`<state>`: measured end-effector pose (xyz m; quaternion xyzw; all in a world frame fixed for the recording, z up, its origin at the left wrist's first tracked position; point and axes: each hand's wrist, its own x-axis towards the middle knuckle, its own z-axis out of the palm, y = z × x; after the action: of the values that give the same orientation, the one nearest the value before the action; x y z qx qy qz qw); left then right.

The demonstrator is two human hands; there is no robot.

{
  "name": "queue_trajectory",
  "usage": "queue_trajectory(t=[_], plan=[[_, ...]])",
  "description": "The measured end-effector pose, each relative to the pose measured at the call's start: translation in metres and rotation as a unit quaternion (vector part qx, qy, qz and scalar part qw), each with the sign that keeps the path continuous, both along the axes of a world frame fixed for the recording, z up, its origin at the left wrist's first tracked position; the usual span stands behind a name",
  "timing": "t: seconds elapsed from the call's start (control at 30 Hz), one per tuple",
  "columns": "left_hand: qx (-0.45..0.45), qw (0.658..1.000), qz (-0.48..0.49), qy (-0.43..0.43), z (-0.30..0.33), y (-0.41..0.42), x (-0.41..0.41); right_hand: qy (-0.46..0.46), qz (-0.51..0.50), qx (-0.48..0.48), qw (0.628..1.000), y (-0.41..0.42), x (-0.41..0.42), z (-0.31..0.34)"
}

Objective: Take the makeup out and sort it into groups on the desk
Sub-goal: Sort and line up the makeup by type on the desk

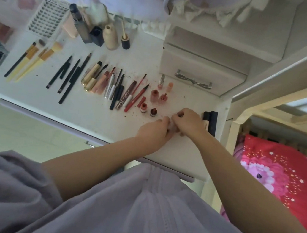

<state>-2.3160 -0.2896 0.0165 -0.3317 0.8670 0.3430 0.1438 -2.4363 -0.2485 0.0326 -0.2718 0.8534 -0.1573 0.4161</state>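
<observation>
Tabletop (94,112), white, carries the sorted makeup in rows. Brushes (33,59) at far left; black pencils (70,78) beside them; gold and pink tubes (99,79) next; small red pots (154,95) near the hands. Bottles (99,33) stand behind, by a lash tray (45,18). Left hand (154,130) and right hand (187,120) meet, both pinching one small pale item (172,127), too hidden to name.
</observation>
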Motion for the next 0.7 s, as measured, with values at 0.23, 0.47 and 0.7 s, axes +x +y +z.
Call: queue_trajectory(t=[0.23,0.47,0.7], plan=[[0.058,0.997,-0.048,0.03,0.023,0.0,-0.001,-0.126,0.021,-0.037,0.991,0.024,-0.016,0.026],[0.114,0.989,-0.05,0.082,0.053,-0.004,0.004,-0.153,0.108,-0.069,0.98,0.037,-0.022,0.064],[0.066,0.988,-0.097,0.097,0.068,-0.012,0.015,-0.121,0.142,-0.072,0.98,0.043,-0.012,0.087]])
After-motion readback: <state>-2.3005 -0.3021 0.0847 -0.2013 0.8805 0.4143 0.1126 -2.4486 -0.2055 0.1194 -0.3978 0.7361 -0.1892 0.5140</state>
